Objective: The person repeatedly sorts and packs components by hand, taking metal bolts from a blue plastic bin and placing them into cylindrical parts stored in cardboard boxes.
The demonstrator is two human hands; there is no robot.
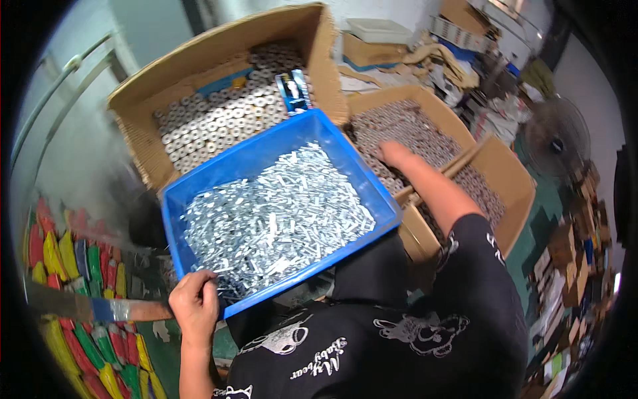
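A blue plastic tub (392, 223) heaped with small shiny metal pins (279, 213) lies in front of me. At its near left corner is my left hand (196, 302), fingers curled and thumb pressed against them beside the pins. What it pinches, if anything, is too small to make out. My right arm stretches to the far right, and my right hand (397, 154) reaches down into a cardboard box (458, 126) of small round metal parts (405, 123). Its fingertips are hidden there.
Behind the tub, another cardboard box (219, 36) holds rows of metal rollers (232, 123) and a dark blue printed packet (294, 92). Wooden sticks (465, 158) cross the right box. A fan (557, 138) stands at right. Colourful bundles (66, 256) hang or lie at left; cartons (571, 266) clutter the right side.
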